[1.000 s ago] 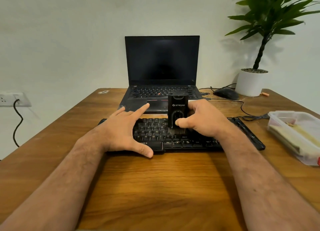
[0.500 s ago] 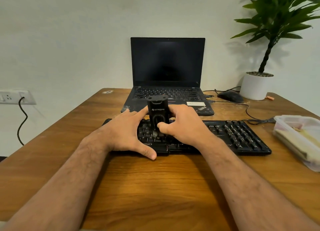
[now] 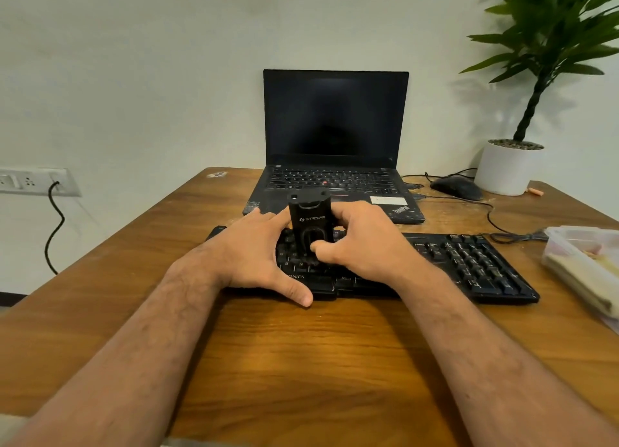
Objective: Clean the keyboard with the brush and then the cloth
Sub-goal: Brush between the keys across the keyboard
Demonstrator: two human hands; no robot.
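A black keyboard [image 3: 469,262] lies across the wooden table [image 3: 301,363] in front of me. My right hand [image 3: 361,245] grips a black block-shaped brush [image 3: 310,223], held upright with its bristle end down on the keys left of the keyboard's middle. My left hand [image 3: 254,255] rests flat on the keyboard's left end, fingers spread, thumb on the front edge, forefinger touching the brush. The bristles are hidden between my hands. I see no cloth outside the box.
An open black laptop [image 3: 335,128] stands behind the keyboard. A black mouse [image 3: 457,187] with its cable and a white plant pot [image 3: 505,168] sit at the back right. A clear plastic box [image 3: 586,262] is at the right edge. A wall socket [image 3: 33,182] is on the left.
My right hand has carried the brush leftwards along the keys, from the keyboard's middle to close against my left hand. The left hand has stayed on the left end.
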